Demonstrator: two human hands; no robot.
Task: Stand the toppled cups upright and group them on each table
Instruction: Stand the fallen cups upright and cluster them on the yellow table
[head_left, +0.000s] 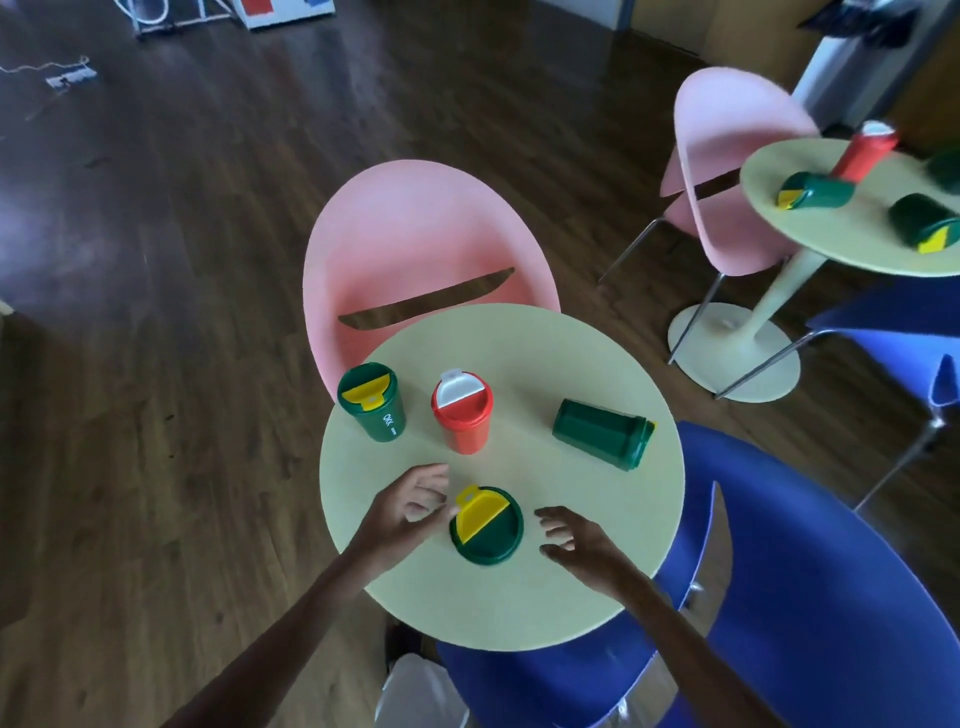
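Hovering both hands round the near green cup (485, 525), lower centre of head view. Left hand (410, 512) is loose-fingered by its yellow flap, maybe brushing it, can't tell. Right hand (576, 540) is spread, apart, gripping nothing. Cup's upright, dark green lid facing me. Best move imo: hold the body low, not the flap, & slide it up toward the red cup (462, 413) & left green cup (371, 402), both upright. Toppled green cup (602, 434) lies mid-right. Far table (810, 228), upper right: fallen green cups (815, 189).

glossy plastic cups (487, 525), wood floor (156, 260) — sheeny
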